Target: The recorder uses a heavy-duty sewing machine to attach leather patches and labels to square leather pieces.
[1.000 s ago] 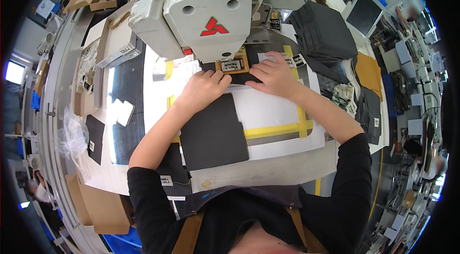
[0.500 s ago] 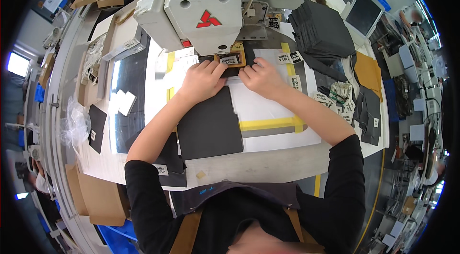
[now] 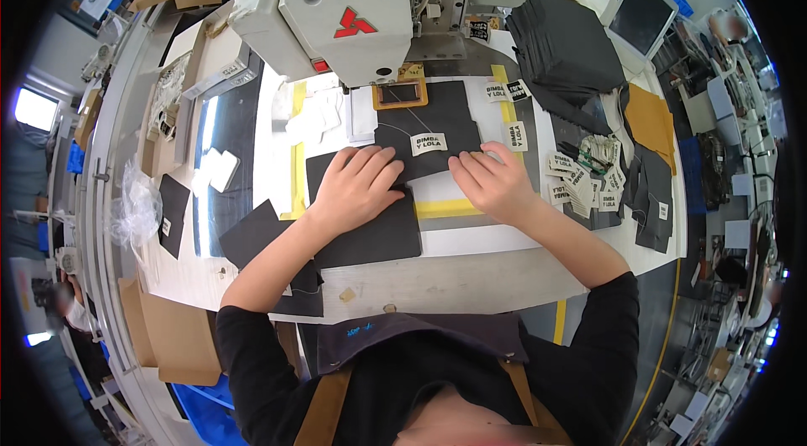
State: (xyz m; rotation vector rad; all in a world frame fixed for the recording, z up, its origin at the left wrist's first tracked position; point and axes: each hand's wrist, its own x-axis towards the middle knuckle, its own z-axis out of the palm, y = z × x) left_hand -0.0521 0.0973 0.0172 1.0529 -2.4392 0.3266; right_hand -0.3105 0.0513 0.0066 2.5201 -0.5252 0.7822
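A black panel with a white label and loose thread lies below the machine's small orange frame. My left hand has bent fingers on the panel’s lower left part, gripping it. At its right edge, my right hand holds the panel with curled fingers. Another black sheet lies under and below my left hand. The white sewing machine head stands above the frame. Loose white labels are heaped right of my right hand.
A stack of black pieces, orange sheets and a monitor occupy the right. Boxes, white pads and a plastic bag are on the left. Blurred co-workers appear at the far edges.
The black panel with its label has come down out of the orange frame toward me, trailing thread. Both my hands have moved down with it; the frame now holds no label.
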